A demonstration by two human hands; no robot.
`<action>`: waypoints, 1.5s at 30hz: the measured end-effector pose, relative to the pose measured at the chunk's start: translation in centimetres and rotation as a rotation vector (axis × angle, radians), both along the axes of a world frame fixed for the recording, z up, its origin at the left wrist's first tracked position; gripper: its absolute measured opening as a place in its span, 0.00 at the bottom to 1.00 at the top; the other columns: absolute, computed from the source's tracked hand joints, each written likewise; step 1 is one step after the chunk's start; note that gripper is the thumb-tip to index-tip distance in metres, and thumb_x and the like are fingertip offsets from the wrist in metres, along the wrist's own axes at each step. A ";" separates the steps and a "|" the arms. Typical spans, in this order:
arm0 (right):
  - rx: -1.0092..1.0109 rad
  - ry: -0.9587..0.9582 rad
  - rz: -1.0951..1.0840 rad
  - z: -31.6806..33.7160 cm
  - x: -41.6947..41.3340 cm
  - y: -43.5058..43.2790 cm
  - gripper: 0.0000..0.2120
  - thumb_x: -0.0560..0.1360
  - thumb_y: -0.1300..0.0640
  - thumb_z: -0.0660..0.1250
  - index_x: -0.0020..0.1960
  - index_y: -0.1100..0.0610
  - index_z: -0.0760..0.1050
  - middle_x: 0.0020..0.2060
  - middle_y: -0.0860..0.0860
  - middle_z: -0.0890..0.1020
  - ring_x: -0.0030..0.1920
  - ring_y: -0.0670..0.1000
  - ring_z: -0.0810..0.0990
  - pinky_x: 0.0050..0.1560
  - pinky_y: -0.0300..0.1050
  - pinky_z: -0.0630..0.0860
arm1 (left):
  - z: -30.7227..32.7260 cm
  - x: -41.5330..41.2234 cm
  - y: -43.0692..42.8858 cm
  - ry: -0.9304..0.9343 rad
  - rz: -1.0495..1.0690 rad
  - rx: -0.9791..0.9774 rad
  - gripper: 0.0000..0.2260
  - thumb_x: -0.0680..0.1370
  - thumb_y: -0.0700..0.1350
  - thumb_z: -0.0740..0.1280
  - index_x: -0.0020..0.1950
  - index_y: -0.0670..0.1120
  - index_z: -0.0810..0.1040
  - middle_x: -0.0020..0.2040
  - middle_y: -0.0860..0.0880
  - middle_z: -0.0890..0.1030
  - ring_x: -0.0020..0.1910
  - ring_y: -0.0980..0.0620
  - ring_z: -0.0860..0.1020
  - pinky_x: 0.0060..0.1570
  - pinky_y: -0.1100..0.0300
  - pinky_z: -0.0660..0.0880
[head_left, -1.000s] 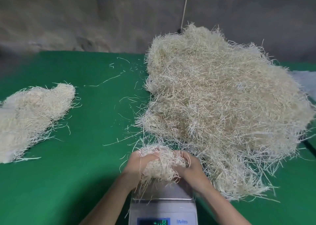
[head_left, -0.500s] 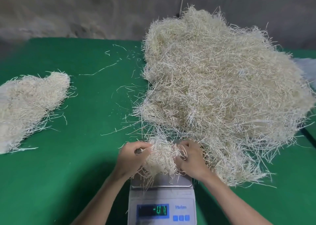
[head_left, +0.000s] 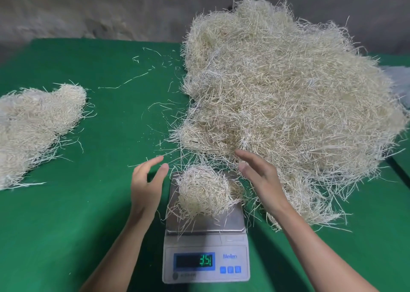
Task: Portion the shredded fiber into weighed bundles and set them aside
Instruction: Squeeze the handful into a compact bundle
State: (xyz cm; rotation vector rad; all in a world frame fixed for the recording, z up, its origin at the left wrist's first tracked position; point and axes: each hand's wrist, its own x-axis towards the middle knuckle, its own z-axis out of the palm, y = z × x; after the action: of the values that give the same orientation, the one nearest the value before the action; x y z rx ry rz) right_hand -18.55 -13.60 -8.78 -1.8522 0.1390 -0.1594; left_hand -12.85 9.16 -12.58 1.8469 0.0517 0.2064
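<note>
We are at the weighing step. A small bundle [head_left: 205, 191] of shredded fiber sits on the pan of the scale [head_left: 233, 240], with a few strands trailing over its front and left edges. The display [head_left: 194, 261] glows with green digits that we read as something like 35.1, the last figure unclear. Our left hand [head_left: 146, 185] hovers just left of the pan and our right hand [head_left: 261, 180] just right of it, both released, fingers loosely spread and grasping nothing. Neither touches the bundle as far as we can see. The right one hangs against the near fringe of the big heap [head_left: 288, 105], and we cannot tell whether it brushes the strands there. That heap fills the right half of the green surface [head_left: 106, 203], its edge reaching the scale's far right corner. A flatter pile [head_left: 35, 125] lies well apart at the far left, which we take to be portions already set aside, with loose strands [head_left: 126, 83] scattered between. We judge that the next move hangs on the reading: if short, pinch a little more from the heap; if right, gather the bundle in both hands, trailing ends included, and carry it left to the pile.
</note>
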 end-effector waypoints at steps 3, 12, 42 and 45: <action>0.009 -0.011 -0.006 -0.1 0.2 0.1 0.11 0.76 0.51 0.65 0.57 0.40 0.75 0.62 0.40 0.77 0.66 0.42 0.71 0.69 0.56 0.66 | -0.1 0.1 0.0 0.035 -0.020 -0.097 0.09 0.77 0.41 0.67 0.56 0.51 0.79 0.56 0.53 0.80 0.60 0.52 0.76 0.63 0.54 0.70; 0.031 -0.012 -0.014 -0.5 0.4 0.2 0.12 0.77 0.58 0.65 0.53 0.41 0.76 0.58 0.38 0.78 0.64 0.42 0.73 0.68 0.56 0.67 | 0.4 0.2 -0.2 0.012 -0.036 -0.164 0.11 0.76 0.39 0.67 0.49 0.57 0.79 0.48 0.60 0.81 0.49 0.66 0.78 0.47 0.74 0.72; -1.140 0.152 -0.228 0.8 11.0 -6.4 0.41 0.68 0.63 0.72 0.71 0.46 0.53 0.69 0.60 0.60 0.47 0.52 0.72 0.39 0.43 0.76 | 9.3 6.7 -10.0 0.109 -0.295 -0.157 0.08 0.76 0.39 0.66 0.53 0.48 0.79 0.45 0.52 0.81 0.41 0.53 0.80 0.41 0.56 0.80; -1.075 -0.075 -0.220 2.6 13.4 -8.3 0.18 0.70 0.73 0.58 0.56 0.57 0.70 0.44 0.53 0.74 0.41 0.52 0.74 0.35 0.37 0.73 | 11.0 8.0 -12.4 0.045 -0.397 -0.088 0.11 0.76 0.37 0.66 0.55 0.49 0.78 0.48 0.53 0.81 0.40 0.59 0.80 0.36 0.67 0.77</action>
State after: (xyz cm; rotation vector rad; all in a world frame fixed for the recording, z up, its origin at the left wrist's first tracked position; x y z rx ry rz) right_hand -5.19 -21.91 -6.16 -2.8925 0.2321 -0.5329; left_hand -4.82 -3.21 -1.60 1.7348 -0.2687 -0.1136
